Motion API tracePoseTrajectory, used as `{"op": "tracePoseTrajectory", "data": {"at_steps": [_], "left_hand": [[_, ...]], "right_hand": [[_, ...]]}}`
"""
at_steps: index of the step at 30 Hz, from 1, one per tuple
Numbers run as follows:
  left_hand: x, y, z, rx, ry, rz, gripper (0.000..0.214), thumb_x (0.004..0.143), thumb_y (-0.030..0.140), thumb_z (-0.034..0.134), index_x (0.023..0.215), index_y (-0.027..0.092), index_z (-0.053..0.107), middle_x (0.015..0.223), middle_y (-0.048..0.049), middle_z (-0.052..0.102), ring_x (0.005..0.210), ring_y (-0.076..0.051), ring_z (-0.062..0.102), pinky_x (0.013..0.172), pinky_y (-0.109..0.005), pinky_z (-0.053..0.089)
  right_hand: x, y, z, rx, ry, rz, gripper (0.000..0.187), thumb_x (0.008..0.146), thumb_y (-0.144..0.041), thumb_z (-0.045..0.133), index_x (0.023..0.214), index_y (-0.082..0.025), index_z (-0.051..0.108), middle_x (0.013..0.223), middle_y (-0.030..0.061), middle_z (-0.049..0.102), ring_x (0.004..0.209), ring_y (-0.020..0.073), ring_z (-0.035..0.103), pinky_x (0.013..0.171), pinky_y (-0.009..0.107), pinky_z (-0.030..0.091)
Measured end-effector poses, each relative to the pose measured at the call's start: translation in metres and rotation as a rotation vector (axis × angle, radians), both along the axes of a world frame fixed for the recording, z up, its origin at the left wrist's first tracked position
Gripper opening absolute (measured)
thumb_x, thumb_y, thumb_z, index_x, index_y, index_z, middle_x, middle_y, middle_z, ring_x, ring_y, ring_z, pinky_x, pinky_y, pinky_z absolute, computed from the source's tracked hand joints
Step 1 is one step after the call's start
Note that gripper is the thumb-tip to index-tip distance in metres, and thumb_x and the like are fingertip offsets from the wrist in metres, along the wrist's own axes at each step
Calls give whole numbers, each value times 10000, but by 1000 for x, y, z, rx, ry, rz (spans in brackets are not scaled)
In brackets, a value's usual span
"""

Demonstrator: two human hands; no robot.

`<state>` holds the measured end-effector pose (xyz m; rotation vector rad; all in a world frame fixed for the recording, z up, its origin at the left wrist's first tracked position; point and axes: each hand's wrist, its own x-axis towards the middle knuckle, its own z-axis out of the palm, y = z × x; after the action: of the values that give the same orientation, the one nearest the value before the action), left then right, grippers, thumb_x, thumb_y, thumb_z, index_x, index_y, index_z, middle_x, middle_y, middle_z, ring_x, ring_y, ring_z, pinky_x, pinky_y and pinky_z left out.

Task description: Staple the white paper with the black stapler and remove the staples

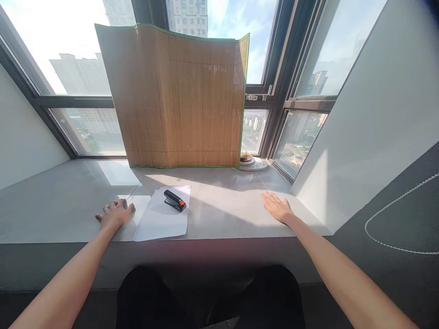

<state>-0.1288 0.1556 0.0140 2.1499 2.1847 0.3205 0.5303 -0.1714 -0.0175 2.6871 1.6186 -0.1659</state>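
A black stapler with an orange tab (pixel 174 200) lies on white sheets of paper (pixel 161 221) on a grey window ledge (pixel 222 210). My left hand (pixel 115 214) rests on the ledge at the left edge of the paper, fingers loosely curled downward, holding nothing. My right hand (pixel 277 206) lies flat on the ledge far to the right, fingers stretched out and empty. The stapler sits between the two hands, closer to the left one.
A bamboo mat (pixel 178 96) stands upright against the window behind the paper. A small stack of round plates (pixel 247 160) sits at its right foot. A white wall (pixel 360 119) bounds the ledge on the right. My dark-clothed knees are below the ledge's front edge.
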Motion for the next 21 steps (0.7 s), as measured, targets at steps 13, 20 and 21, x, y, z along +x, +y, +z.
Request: {"op": "tracePoseTrajectory", "data": {"at_steps": [13,20,21], "left_hand": [[9,-19,8,131,42,-62,543,1020,428,355,1297,113,699,1557,-246,500,1448,-456,418,1148,-660,345],[68,-51,-4,134,-21,-557,454,1000,348,420,1299,184,720,1450,-150,626,1361,-328,543,1192,-469,408],[80,-56,-8,100,-6,-603,509,1015,408,424,1400,184,670,1549,-153,561,1450,-349,475,1220,-497,376]], "right_hand": [[0,0,-3,1,-36,5,655,1082,-472,144,1719,-349,231,1808,-14,143,1665,303,138,1283,720,164],[-1,0,-5,17,-35,4,659,1078,-468,151,1719,-344,236,1805,-3,159,1663,305,151,1281,718,160],[-1,0,-5,16,-37,4,658,1077,-467,154,1718,-346,240,1804,-4,161,1663,304,151,1280,718,163]]}}
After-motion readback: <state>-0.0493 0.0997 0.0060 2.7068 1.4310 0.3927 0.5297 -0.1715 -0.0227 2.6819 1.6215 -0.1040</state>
